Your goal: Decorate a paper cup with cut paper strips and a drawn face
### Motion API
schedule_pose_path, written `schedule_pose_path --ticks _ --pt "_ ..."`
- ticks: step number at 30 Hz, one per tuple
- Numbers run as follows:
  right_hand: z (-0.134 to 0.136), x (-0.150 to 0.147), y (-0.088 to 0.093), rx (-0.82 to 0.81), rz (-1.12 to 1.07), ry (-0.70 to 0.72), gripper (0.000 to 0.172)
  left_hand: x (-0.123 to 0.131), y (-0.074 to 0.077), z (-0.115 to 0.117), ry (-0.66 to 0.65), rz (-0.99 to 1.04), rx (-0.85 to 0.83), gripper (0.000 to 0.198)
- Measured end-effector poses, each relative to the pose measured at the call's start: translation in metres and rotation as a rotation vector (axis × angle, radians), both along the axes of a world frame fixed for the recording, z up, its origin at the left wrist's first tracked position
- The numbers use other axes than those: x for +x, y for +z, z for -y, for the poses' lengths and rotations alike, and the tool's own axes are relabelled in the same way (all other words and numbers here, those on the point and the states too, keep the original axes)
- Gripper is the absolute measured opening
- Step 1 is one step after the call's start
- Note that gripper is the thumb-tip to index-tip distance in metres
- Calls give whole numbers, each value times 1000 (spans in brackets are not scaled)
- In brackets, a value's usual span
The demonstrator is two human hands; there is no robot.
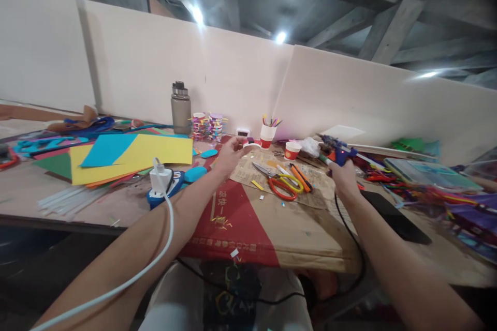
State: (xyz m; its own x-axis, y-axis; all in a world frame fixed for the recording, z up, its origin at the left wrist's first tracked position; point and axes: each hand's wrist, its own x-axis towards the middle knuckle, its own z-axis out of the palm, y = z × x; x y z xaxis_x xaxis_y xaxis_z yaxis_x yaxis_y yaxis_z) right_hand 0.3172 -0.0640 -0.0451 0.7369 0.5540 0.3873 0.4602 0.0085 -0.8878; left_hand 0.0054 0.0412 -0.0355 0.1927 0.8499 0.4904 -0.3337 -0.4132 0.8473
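Note:
My left hand (230, 155) is raised over the table and pinches a small white paper strip (252, 144) between its fingertips. My right hand (342, 171) is closed round the grip of a blue glue gun (338, 148), whose nozzle points left and whose black cord runs down past my forearm. Between the hands, on a sheet of newspaper (310, 183), lie red-handled scissors (277, 184), yellow-handled scissors (292, 182) and an orange cutter (301, 176). The newspaper rests on a red and brown cardboard sheet (248, 222).
Yellow, blue and green paper sheets (128, 158) lie at left beside a white charger (160, 180) with its cable. A grey bottle (180, 108), stacked paper rings (209, 125), a cup of pens (267, 134) and a small cup (291, 150) stand by the white partition. Coloured craft material (427, 186) piles at right.

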Motion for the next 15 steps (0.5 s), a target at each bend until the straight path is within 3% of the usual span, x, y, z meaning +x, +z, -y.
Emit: schedule_pose_path --ticks 2,5,7,10,15 --pt "-4 -27 13 149 -176 160 35 -4 2 0 65 -59 97 36" --pt "-5 -70 31 207 -246 509 44 -10 5 0 139 -83 222 25" --pt "-2 -92 36 227 -277 663 45 -13 5 0 178 -114 266 17" --pt "4 -107 31 202 -290 786 45 -15 5 0 234 -176 331 14" --pt "10 -104 15 128 -224 824 41 -16 5 1 279 -259 490 18"
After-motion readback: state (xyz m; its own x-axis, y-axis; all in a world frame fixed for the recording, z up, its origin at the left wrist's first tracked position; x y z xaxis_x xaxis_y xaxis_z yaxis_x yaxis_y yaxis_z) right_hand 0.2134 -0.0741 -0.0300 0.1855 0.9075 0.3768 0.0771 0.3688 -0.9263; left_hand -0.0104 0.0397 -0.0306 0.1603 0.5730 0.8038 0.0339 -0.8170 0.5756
